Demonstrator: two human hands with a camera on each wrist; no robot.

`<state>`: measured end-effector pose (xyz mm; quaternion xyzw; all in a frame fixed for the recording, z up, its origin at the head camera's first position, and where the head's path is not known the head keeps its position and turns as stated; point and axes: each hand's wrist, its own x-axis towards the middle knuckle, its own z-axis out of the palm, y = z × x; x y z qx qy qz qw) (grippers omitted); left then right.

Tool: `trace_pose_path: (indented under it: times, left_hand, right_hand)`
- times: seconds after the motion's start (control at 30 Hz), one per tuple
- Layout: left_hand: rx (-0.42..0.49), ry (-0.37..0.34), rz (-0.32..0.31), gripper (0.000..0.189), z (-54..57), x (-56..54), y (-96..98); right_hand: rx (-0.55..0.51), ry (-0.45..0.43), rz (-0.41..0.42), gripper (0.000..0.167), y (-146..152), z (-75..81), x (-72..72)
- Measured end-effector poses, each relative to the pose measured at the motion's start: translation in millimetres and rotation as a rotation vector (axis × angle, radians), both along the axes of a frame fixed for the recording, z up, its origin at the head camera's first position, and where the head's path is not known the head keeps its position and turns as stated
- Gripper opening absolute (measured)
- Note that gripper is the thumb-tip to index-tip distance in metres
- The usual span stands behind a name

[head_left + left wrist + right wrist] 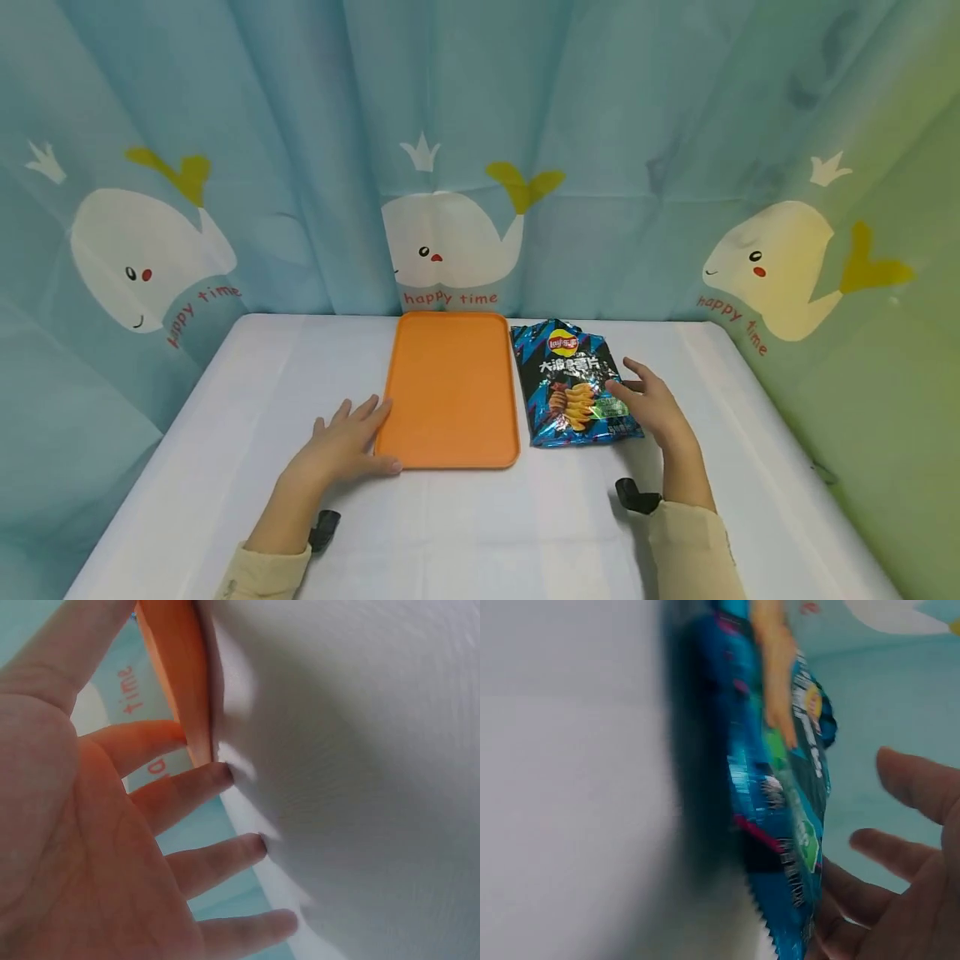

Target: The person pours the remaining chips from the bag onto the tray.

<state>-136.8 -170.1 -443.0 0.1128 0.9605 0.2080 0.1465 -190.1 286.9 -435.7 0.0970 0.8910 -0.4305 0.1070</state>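
Note:
An orange tray [453,392] lies flat near the back middle of the white table. My left hand [345,446] is at the tray's left front corner, fingers spread and fairly straight, with thumb and index finger touching its edge. In the left wrist view the palm and fingers [199,799] show beside the tray's orange rim [176,667]. A blue and black Lay's chip bag [566,383] lies just right of the tray. Over the bag's right side is my right hand [656,404], fingers apart. In the right wrist view the hand [907,892] holds nothing.
The table [480,533] is covered in white cloth. Behind it and along both sides hangs a blue-green curtain [315,125] with printed whales. A black device [636,497] sits at the right wrist, another [324,532] at the left.

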Motion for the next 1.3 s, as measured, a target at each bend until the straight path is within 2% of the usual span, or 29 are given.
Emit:
trace_pose_path:
  times: [0.13,0.27,0.47,0.7,0.83,1.03,1.3]
  left_hand:
    - [0.005,-0.015,0.016,0.107,-1.3,-0.1,0.7]
    - [-0.005,-0.008,0.031,0.11,-1.4,-0.4,-1.7]
    - [-0.029,-0.001,0.031,0.109,0.4,3.7,-4.1]
    - [-0.032,0.004,0.033,0.108,2.8,3.3,0.0]
    - [-0.035,0.014,0.031,0.107,1.1,0.9,-0.3]
    - [-0.011,0.01,0.033,0.106,3.2,-2.2,-2.6]
    - [-0.008,0.017,0.042,0.107,2.4,-2.2,-1.9]
  right_hand:
    - [-0.005,-0.001,-0.056,0.072,-1.3,6.1,-3.2]
    - [0.027,0.044,-0.116,0.059,-8.7,7.2,-2.6]
    - [0.047,0.212,-0.167,0.043,-21.3,9.7,2.1]
    - [0.022,0.459,-0.193,0.032,-34.5,30.0,9.1]
    - [0.016,0.626,-0.172,0.026,-41.3,39.7,14.3]
    - [0.043,0.826,-0.074,0.022,-50.1,50.6,17.5]
    - [0.096,0.903,0.038,0.021,-62.8,58.2,16.7]
